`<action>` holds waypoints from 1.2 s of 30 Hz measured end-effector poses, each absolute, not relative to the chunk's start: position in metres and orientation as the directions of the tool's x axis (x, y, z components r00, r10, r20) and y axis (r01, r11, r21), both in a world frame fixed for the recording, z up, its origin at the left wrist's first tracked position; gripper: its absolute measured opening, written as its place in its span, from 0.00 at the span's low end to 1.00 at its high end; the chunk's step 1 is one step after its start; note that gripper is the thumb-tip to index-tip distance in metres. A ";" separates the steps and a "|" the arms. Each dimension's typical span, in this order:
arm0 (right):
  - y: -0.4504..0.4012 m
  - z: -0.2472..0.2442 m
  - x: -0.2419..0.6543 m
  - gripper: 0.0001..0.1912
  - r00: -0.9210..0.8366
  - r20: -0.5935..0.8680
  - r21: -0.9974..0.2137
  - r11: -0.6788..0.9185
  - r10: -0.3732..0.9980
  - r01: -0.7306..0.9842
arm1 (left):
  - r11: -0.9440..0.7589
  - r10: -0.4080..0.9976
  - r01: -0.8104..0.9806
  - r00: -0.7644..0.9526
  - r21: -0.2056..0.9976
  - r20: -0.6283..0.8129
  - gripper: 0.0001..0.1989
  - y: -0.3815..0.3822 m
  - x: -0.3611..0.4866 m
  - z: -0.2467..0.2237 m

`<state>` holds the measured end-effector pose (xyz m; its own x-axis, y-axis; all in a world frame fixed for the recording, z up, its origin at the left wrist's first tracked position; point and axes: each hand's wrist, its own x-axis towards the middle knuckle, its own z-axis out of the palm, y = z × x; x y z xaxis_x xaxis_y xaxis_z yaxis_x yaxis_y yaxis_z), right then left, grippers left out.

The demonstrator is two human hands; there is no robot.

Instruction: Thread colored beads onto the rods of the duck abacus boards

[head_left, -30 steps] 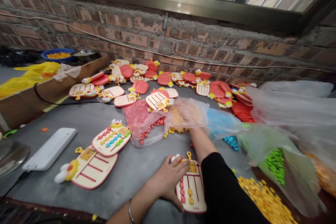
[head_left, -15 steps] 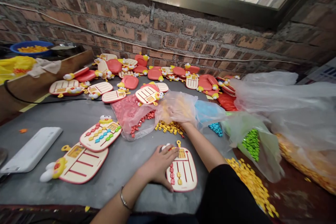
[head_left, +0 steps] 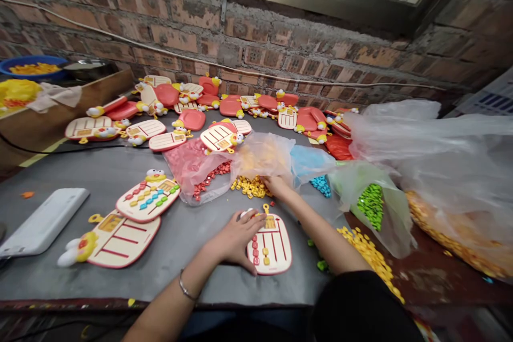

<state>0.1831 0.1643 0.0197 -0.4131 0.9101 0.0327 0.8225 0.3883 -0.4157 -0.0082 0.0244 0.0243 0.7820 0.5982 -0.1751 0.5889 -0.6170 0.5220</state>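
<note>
Left hand (head_left: 240, 238) lies open across a cream toy abacus board (head_left: 269, 246), fingers spread, clenching nothing. We see the board flat on the grey table (head_left: 192, 272), just below a pile of yellow beads (head_left: 250, 187). Right hand (head_left: 276, 186) reaches to that pile, fingertips down at its edge; whether we are pinching any beads, we cannot tell. Red beads (head_left: 210, 179) sit in a plastic bag (head_left: 188, 168) just left of the pile.
</note>
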 end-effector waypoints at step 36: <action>0.024 0.020 0.245 0.08 -0.599 0.149 -0.471 0.589 0.787 0.657 | -0.633 0.605 0.624 0.768 0.458 -0.209 0.53 0.025 -0.006 0.024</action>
<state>0.2449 0.0237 0.0203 -0.5990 0.7869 0.1486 0.6569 0.5890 -0.4708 -0.0063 0.0246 0.0237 0.7681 0.6052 -0.2091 0.6237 -0.6334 0.4580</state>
